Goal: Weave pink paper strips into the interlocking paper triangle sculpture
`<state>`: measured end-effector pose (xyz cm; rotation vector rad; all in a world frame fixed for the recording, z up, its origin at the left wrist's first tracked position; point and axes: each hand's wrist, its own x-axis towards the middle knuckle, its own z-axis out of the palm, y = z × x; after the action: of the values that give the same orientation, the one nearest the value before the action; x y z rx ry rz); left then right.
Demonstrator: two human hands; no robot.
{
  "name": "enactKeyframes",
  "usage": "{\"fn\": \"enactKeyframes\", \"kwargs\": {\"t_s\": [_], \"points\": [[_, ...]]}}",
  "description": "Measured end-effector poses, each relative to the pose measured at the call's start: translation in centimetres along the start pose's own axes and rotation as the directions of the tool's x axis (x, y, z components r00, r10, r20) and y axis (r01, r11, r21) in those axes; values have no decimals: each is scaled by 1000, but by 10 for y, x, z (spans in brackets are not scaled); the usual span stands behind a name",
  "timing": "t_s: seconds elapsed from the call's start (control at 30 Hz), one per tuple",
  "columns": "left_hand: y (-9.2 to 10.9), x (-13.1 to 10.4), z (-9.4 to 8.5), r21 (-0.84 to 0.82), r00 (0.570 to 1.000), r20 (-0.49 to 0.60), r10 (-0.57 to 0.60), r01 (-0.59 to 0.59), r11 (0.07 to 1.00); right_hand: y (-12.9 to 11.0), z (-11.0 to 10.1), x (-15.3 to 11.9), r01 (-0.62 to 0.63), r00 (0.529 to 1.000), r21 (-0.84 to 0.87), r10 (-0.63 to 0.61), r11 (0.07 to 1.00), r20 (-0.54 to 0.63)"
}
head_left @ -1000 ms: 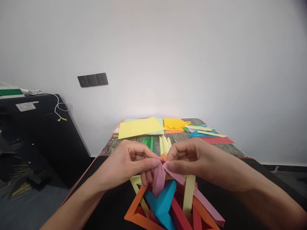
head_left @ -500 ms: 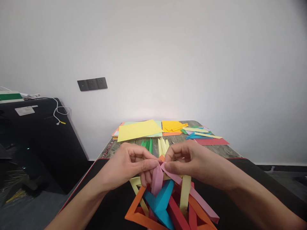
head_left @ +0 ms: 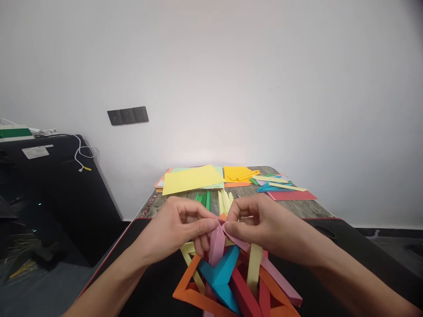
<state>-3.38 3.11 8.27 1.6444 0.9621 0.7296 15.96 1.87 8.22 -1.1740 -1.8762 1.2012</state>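
My left hand (head_left: 185,229) pinches the top end of a pink folded paper strip (head_left: 217,246) between thumb and fingers. Close beside it, my right hand (head_left: 254,220) grips another pink folded paper strip (head_left: 240,243) near the same peak, where the two ends come together; the exact joint is hidden by the fingertips. Both strips belong to an interlaced paper model of folded strips: blue (head_left: 220,277), orange (head_left: 187,281), red (head_left: 244,295) and pale yellow (head_left: 254,266). The lower part of the model runs out of view.
A black mat (head_left: 148,286) with a red edge lies under the model. Beyond it are green folded strips (head_left: 204,200), pale yellow strips (head_left: 225,201), yellow sheets (head_left: 191,179), amber paper (head_left: 238,172) and a red sheet (head_left: 294,195). A black cabinet (head_left: 66,189) with a white cable stands at left.
The fingertips have shifted very slightly at the pink peak, both hands keeping their pinch. The model and papers look nearly the same.
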Motion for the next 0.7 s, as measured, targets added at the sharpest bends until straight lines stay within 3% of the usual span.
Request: {"fn": "enactKeyframes", "kwargs": {"t_s": [0.23, 0.7], "points": [[0, 1, 0, -13, 1000, -3, 12, -12, 1000, -1, 4, 0, -33, 998, 15, 34, 999, -53], [1, 0, 1, -40, 1000, 6, 0, 1, 999, 4, 0, 3, 8, 1000, -9, -8, 1000, -3]]}}
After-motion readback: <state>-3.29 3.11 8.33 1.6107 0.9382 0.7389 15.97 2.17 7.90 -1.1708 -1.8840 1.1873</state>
